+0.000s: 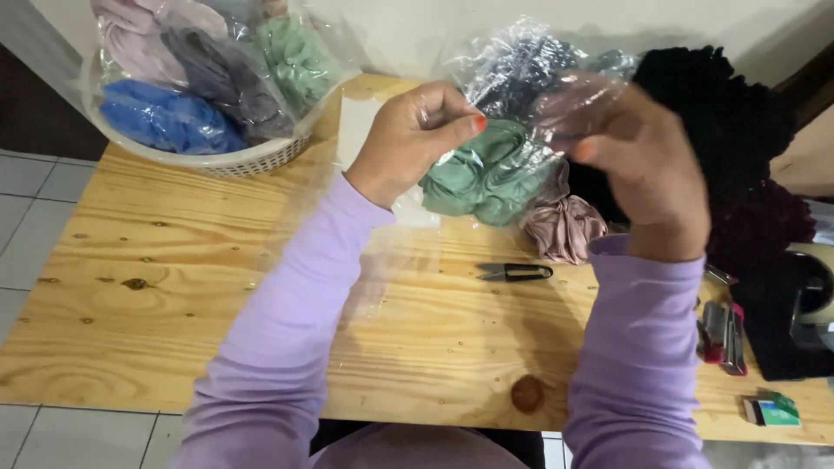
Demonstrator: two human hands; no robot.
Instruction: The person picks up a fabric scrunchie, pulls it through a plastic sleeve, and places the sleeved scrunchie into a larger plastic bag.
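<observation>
Clear plastic crinkles between both hands: the left hand (408, 139) pinches the edge of a transparent bag (521, 104) between thumb and curled fingers, and the right hand (647, 174) grips the bag's other side, its fingers partly veiled by the film. Inside the bag sits a green scrunchie (486, 178), held up above the wooden table (174, 295). Just behind the bag, a pink scrunchie (565, 227) lies on the table, with a heap of black scrunchies (730, 130) to its right. Below the bag, small black thread snips (514, 273) rest flat on the wood. To the right of the snips lies a stapler (725, 337), and past it a small green box (770, 410) near the table's edge. Far left of the bag, a white basket (234, 161) holds bagged scrunchies in blue, grey, pink and green.
</observation>
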